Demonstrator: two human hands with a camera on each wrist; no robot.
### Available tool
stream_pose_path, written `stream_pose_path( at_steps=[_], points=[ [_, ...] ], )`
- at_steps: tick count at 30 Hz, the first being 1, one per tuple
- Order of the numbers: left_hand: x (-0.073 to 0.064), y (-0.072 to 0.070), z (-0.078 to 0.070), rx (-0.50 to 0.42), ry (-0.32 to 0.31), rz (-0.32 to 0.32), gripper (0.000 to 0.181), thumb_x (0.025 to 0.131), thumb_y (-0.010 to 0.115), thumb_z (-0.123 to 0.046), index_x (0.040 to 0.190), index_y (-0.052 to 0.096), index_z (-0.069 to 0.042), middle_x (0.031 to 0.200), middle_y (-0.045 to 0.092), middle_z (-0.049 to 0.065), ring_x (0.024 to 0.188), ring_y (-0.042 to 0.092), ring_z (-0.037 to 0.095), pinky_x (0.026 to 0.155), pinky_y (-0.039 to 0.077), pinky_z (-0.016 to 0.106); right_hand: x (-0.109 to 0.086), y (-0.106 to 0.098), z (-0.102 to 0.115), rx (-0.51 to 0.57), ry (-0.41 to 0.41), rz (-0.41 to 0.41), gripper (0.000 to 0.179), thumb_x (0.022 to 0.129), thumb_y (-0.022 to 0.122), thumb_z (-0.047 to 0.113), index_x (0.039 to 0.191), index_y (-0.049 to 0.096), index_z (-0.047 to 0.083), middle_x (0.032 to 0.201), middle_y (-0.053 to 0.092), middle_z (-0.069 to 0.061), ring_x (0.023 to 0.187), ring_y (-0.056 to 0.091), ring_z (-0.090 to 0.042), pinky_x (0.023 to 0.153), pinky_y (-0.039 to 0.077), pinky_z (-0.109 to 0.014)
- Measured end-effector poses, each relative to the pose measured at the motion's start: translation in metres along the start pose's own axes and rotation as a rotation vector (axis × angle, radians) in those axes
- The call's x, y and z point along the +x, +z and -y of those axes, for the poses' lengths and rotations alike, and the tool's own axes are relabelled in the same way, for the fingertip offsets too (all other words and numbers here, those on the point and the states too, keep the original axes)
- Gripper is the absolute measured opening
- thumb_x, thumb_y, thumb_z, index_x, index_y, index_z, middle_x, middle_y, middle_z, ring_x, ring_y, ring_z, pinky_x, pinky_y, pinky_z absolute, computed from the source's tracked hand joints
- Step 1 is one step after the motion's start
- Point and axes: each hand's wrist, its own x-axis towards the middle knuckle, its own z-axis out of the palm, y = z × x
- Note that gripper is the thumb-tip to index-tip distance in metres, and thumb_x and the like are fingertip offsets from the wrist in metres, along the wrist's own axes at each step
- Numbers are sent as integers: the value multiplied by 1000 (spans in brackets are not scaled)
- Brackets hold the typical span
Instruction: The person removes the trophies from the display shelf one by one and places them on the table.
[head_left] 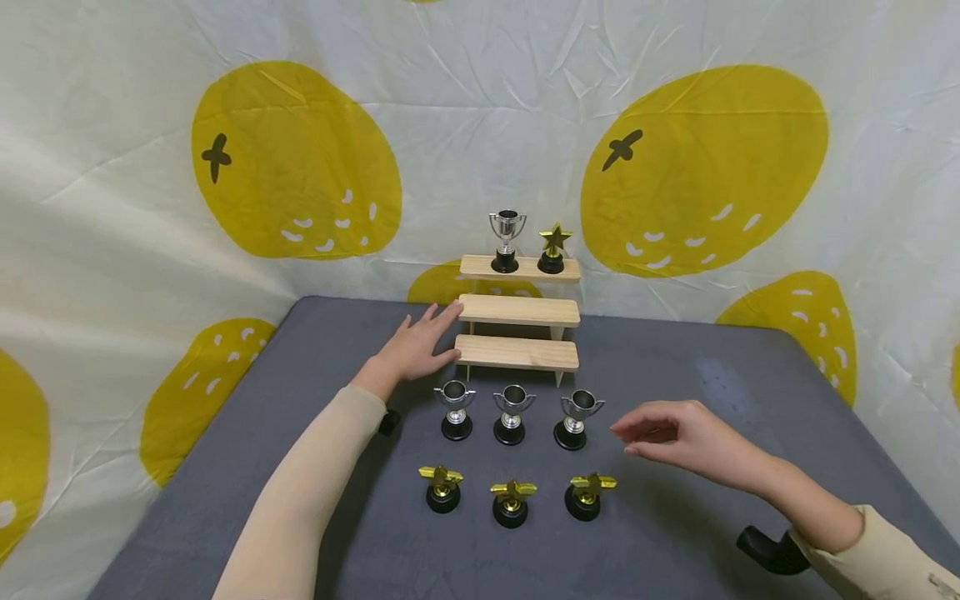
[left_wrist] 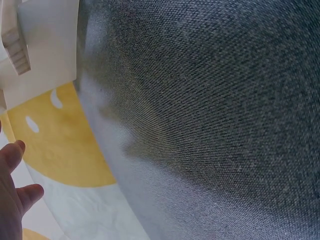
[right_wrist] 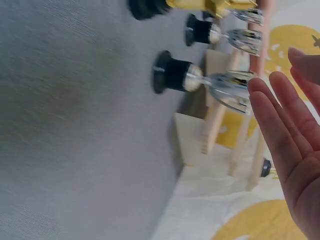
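Observation:
My left hand is at the left side of a three-step wooden stand, fingers spread, fingertips right at the ends of its lower steps. On the top step are a silver trophy cup and a gold star trophy, both on black bases. In front of the stand, three silver cups form a row. Just right of the rightmost cup hovers my right hand, its fingers loosely bent with nothing in them. The right wrist view shows those fingertips close by this cup's rim.
Closer to me, three gold-topped trophies on black bases, among them the middle one, stand in a second row on the grey cloth-covered table. A white curtain with yellow fruit prints hangs behind and along the sides.

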Motion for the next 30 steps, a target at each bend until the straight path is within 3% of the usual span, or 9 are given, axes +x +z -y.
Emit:
stream_pose_path(
  at_steps=[15, 21, 30],
  points=[
    [-2, 0, 1, 32, 17, -10, 84, 103, 59, -46, 168, 10, -23, 171, 16, -1, 156, 14, 31, 118, 12, 68, 47, -33, 24, -246, -121, -161, 23, 91, 76, 1, 111, 78, 14, 106, 74, 8, 91, 70, -6, 77, 58, -25],
    [-3, -3, 0, 90, 23, 9, 84, 103, 57, -48, 168, 9, -23, 170, 17, -1, 156, 13, 31, 118, 12, 68, 68, -48, 26, -299, -138, -223, 23, 92, 74, -2, 112, 78, 9, 106, 76, 2, 91, 70, -7, 79, 58, -23],
    [-4, -6, -2, 161, 46, -1, 83, 104, 56, -49, 167, 10, -21, 171, 15, -2, 156, 12, 30, 119, 12, 66, 97, -61, 22, -335, -115, -313, 20, 95, 70, -1, 114, 77, 2, 107, 75, -9, 94, 73, -23, 80, 55, -19]
  ],
)
